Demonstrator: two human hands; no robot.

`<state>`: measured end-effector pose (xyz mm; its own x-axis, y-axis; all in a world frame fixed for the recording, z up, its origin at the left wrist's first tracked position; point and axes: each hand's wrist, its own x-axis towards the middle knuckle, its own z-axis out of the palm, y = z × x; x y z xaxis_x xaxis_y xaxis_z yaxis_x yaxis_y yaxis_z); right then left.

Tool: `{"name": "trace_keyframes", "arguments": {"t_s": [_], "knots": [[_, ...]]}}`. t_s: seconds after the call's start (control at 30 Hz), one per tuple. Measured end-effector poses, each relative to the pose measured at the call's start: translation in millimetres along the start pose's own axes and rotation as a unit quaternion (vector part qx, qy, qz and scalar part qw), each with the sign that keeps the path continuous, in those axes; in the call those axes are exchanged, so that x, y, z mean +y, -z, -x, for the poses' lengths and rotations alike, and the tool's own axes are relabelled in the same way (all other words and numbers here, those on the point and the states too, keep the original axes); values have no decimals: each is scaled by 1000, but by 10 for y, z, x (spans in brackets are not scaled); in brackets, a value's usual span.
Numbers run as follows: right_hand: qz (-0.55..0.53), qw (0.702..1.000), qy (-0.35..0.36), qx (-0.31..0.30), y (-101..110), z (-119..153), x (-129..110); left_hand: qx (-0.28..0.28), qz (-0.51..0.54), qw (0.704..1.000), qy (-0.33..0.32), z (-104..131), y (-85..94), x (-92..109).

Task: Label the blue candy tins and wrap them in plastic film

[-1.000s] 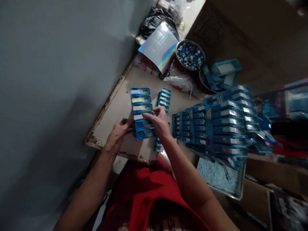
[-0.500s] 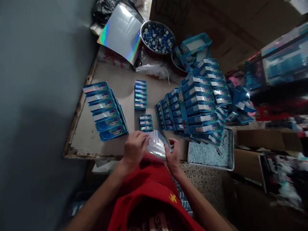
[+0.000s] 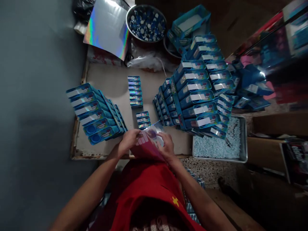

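Just over the table's near edge I hold a shiny reflective sheet of stickers (image 3: 148,144), its surface mirroring the red of my apron, with pale strips on its left part. My left hand (image 3: 128,141) pinches the sheet's upper left edge. At the right side, my right hand (image 3: 167,146) has its thumb and fingers on the sheet. Just beyond it is a short row of small blue boxes (image 3: 143,119), and a longer row (image 3: 135,91) lies behind that. Both rows carry shiny labels.
Blue boxes (image 3: 96,112) lean in a stack at left; a taller stack (image 3: 194,86) rises at right. Behind are a holographic sheet (image 3: 108,29) and a metal bowl (image 3: 127,24) of small blue and silver pieces. A metal tray (image 3: 244,144) with pale blue granules sits right.
The sheet has tilted in my hands and now reflects red rather than white. My right fingers have moved further over it. The view has shifted slightly.
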<state>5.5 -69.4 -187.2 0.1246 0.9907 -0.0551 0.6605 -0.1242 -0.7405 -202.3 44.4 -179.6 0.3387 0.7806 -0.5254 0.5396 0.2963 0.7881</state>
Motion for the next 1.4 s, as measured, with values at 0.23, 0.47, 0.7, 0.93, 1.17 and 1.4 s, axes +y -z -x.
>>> {"name": "trace_keyframes", "arguments": {"t_s": [0.23, 0.47, 0.7, 0.93, 1.17, 1.4], "knots": [[83, 950, 111, -280, 204, -858, -145, 3, -108, 990, -87, 170, 44, -239], [106, 939, 82, -316, 165, -871, 14, 69, -192, 966, -158, 284, -132, -123], [236, 941, 165, -179, 29, -784, -121, 52, -175, 982, -55, 140, -218, -295], [222, 951, 168, -133, -323, -409, -169, 28, -136, 990, -26, 11, -186, -286], [241, 947, 189, -96, -610, 10, -39, 19, -135, 990, 41, -15, -172, -272], [212, 962, 153, -80, -337, 103, -66, 34, -188, 982, 10, 26, -178, -223]]}}
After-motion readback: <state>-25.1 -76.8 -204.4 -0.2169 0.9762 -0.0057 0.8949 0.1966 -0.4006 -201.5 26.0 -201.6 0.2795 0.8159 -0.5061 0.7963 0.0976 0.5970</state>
